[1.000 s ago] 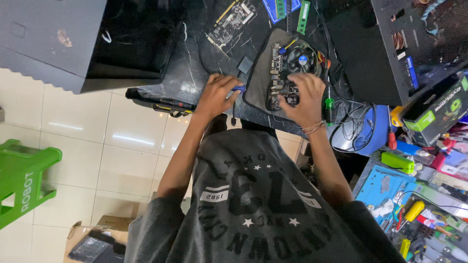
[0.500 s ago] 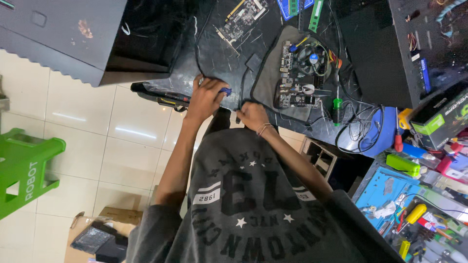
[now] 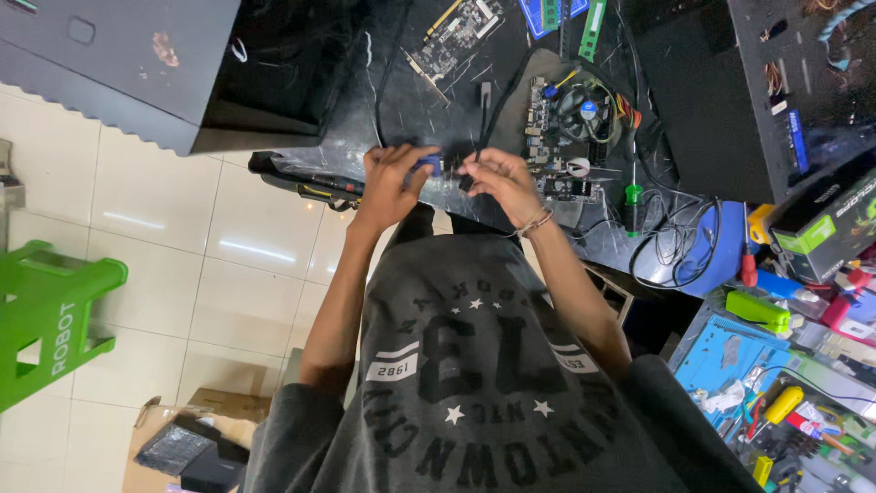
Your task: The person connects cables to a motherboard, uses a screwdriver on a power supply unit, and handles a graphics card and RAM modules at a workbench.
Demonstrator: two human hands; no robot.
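My left hand [image 3: 391,183] is closed on a small blue-handled tool [image 3: 428,164] above the near edge of the dark workbench [image 3: 401,110]. My right hand [image 3: 500,181], with a cord bracelet at the wrist, pinches a small black part [image 3: 465,180] right beside the tool's tip. Both hands meet just left of a motherboard [image 3: 558,151] with a round cooler fan [image 3: 582,102], which lies on a dark mat. What the black part is stays unclear.
An expansion card [image 3: 454,29] and green memory sticks [image 3: 593,18] lie further back. A green-handled screwdriver [image 3: 632,197] and cables sit right of the board. Black computer cases [image 3: 137,64] [image 3: 730,100] flank the bench. A green stool [image 3: 50,319], cardboard box [image 3: 187,429] and tool-strewn blue mat [image 3: 730,351] surround me.
My right hand left the motherboard and came back left to meet my left hand, now holding a small black part. The left hand lifted slightly with the blue tool.
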